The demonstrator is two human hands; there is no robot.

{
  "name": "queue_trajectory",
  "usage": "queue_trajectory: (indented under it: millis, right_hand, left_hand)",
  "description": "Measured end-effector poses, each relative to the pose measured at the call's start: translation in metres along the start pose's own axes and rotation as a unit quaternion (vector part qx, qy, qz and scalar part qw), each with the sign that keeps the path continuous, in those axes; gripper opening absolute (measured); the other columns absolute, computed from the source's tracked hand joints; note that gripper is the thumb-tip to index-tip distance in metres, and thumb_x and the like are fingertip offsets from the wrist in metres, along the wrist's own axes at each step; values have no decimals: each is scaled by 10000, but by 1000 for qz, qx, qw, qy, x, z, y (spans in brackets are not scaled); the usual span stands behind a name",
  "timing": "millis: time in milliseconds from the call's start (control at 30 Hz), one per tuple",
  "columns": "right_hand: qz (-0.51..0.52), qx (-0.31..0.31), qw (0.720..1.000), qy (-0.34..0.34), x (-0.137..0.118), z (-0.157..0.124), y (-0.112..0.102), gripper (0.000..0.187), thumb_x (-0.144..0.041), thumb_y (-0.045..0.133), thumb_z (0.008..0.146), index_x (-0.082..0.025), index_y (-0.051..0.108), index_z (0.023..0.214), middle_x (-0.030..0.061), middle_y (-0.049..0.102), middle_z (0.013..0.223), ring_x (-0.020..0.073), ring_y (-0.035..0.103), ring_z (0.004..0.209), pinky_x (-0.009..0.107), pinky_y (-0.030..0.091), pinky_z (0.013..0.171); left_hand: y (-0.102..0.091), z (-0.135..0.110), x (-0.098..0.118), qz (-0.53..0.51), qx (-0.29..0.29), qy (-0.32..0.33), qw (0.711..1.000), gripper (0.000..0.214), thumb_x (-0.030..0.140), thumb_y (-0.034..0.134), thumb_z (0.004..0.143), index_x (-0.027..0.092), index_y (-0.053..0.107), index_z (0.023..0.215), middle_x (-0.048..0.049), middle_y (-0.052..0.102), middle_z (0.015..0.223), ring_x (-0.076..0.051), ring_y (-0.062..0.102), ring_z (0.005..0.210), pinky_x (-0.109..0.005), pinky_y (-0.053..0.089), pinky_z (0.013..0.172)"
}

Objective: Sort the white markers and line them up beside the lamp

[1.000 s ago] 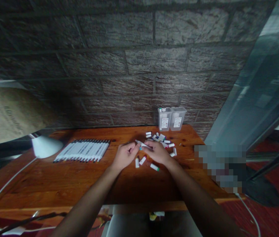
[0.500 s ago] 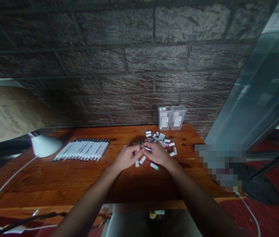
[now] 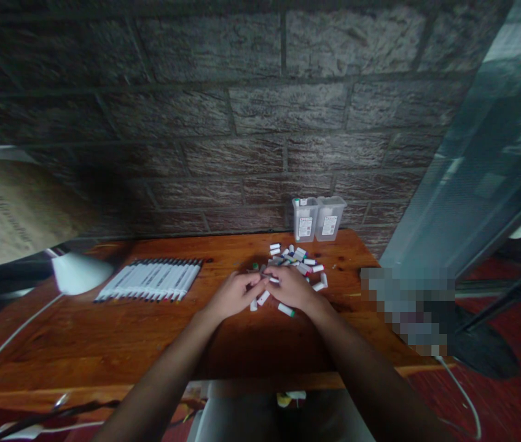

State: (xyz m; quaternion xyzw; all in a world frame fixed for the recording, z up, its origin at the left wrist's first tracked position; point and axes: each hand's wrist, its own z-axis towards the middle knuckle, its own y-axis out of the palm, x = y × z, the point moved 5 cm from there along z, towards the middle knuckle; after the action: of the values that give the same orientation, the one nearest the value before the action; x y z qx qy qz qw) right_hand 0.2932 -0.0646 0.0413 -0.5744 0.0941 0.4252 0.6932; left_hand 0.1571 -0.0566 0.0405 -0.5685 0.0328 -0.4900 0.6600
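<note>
Both hands meet at the near-left side of a loose pile of short white marker caps with coloured ends. My right hand is closed, with a white cap showing at its fingertips. Pinched fingers close my left hand right against it; what they grip is too small and dark to make out. Below the hands lie a cap with a green end and a plain white one. Left of the hands, white markers with dark ends lie side by side in a row.
Two clear plastic boxes with labels, a left box and a right box, stand by the brick wall. A white lamp base and a brown shade are at left. A pixelated patch covers the wooden table's right edge.
The view has shifted slightly. The hands stay together at the pile, with small finger movements. A green-ended piece beside the left fingertips now shows more plainly.
</note>
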Motion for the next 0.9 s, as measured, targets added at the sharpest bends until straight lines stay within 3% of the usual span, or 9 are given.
queue_trajectory:
  millis: [333,900]
  right_hand:
    - [-14,6,1000,-21,0,-1,1,136,-208,519,867,-205,647,821,20,697,786,150,628,748,231,405,695]
    - [-84,-22,996,-9,-2,-1,3,153,-230,517,873,-196,661,836,65,728,847,195,666,832,255,400,701]
  left_hand:
    - [4,-1,-2,-8,-26,5,1000,366,362,423,960,161,561,685,21,537,623,-96,506,615,-201,360,611]
    - [4,-1,-2,-17,-40,-10,999,373,371,441,951,166,570,667,21,535,602,-98,503,588,-205,355,584]
